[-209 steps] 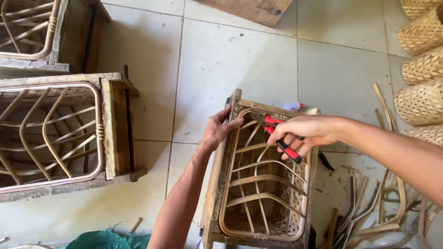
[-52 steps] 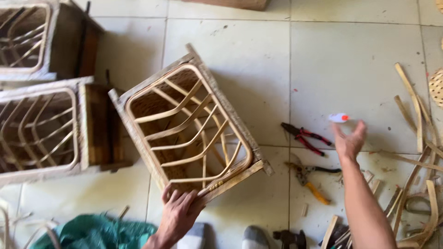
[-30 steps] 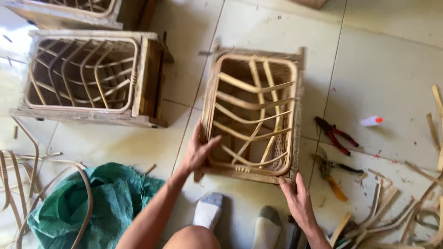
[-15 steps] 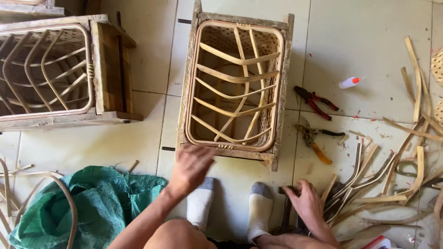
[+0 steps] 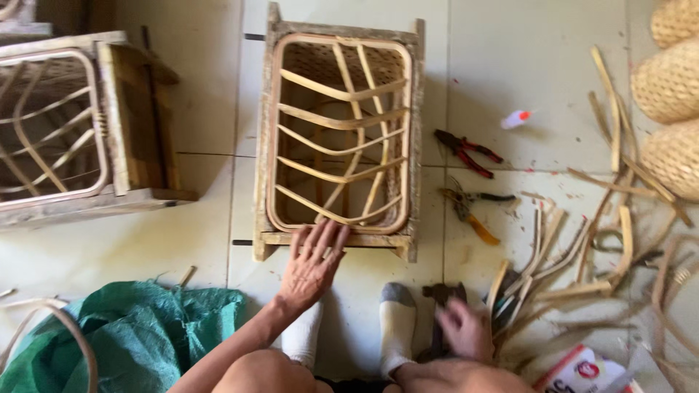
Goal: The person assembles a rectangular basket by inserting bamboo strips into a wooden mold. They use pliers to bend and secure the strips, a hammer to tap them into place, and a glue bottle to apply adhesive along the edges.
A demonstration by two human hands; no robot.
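A rectangular wood-and-rattan frame box (image 5: 339,138) with curved cane bars lies on the tiled floor in front of me. My left hand (image 5: 312,266) rests flat with fingers spread on the near edge of the frame. My right hand (image 5: 464,331), blurred, hovers low at the right beside a dark hammer-like tool (image 5: 440,295) by my socked foot (image 5: 397,327). Whether it grips the tool is unclear.
A second similar frame box (image 5: 80,131) lies at left. Red-handled pliers (image 5: 466,151), yellow-handled cutters (image 5: 470,211) and a small white-and-red tube (image 5: 515,119) lie at right. Cane strips (image 5: 597,247) litter the right floor, woven baskets (image 5: 670,87) at far right, green cloth (image 5: 138,327) at lower left.
The frame box was turned and set upright-facing in front of me. My right hand let go of the red pliers, now on the floor, and dropped down toward the tool by my foot.
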